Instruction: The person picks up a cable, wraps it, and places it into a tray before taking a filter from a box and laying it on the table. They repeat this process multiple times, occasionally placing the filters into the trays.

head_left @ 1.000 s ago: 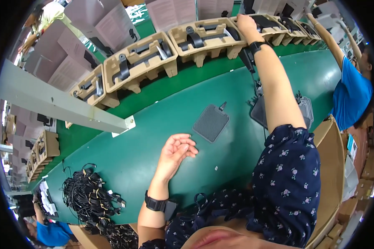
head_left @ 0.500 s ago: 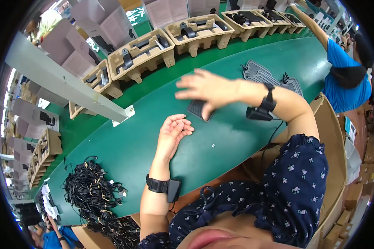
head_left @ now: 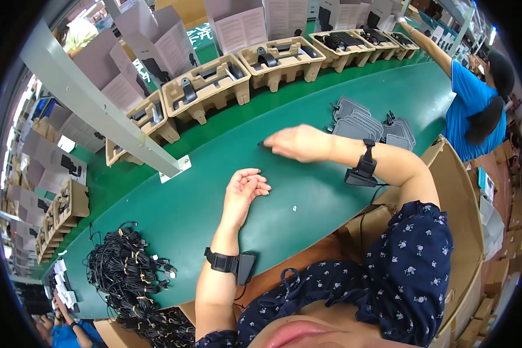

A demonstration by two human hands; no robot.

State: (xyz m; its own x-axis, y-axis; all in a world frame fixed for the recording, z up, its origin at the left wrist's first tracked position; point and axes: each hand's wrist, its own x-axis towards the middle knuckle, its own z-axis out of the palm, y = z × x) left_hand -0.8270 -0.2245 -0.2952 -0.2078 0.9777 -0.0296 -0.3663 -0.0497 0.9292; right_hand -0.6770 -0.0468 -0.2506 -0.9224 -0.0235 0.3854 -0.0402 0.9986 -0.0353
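My right hand (head_left: 300, 142) is above the middle of the green table, back of the hand up and fingers closed. A dark tip of a flat grey pad (head_left: 262, 144) pokes out at the fingertips; the hand hides the rest. My left hand (head_left: 245, 194) rests on the tabletop, palm turned inward, fingers loosely curled with nothing in them. Beyond my right forearm lie stacked flat grey pads (head_left: 354, 123), with a second stack (head_left: 398, 132) beside them. A small white scrap (head_left: 294, 208) lies between me and the hands.
Bundled black cables (head_left: 124, 264) are heaped at the near left. A metal post (head_left: 107, 110) is bolted to the table. Moulded cardboard trays (head_left: 206, 87) with black parts line the far side beside open printed boxes (head_left: 156, 40). A co-worker in blue (head_left: 475, 107) is at the right.
My right hand has come down and its spread fingers have closed. The grey pad, which lay flat under it, no longer shows on the table there. My left hand has barely moved.
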